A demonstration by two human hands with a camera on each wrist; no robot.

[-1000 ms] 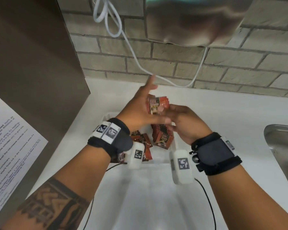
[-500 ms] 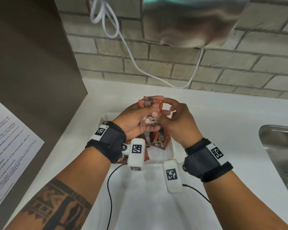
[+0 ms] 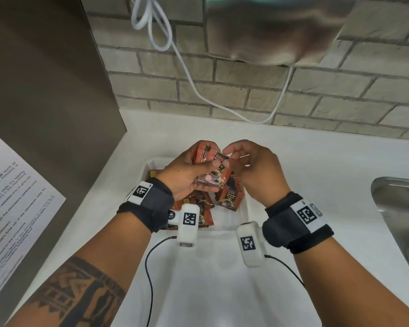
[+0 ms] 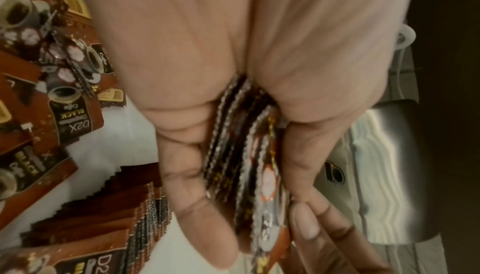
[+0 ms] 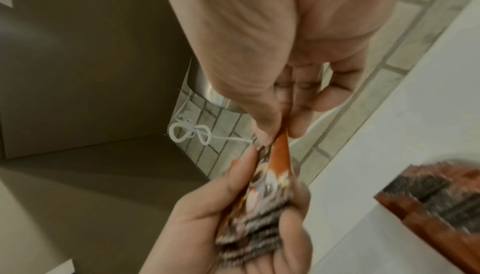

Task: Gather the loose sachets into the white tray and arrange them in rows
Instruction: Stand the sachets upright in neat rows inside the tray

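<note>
My left hand grips a stack of brown-orange coffee sachets above the white tray; the stack's edges show between thumb and fingers in the left wrist view. My right hand pinches the top edge of one sachet of that stack between thumb and fingertips. In the tray an upright row of sachets stands at the right, and loose sachets lie at the left, partly hidden under my left wrist.
The tray sits on a white counter in a corner. A grey cabinet side with a printed notice stands at the left, a brick wall with a white cable behind, a steel sink at the right.
My left hand's fingers have curled round the stack and turned it flatter. My right hand has shifted from the stack's side to pinching a sachet's top edge. The view dipped slightly.
</note>
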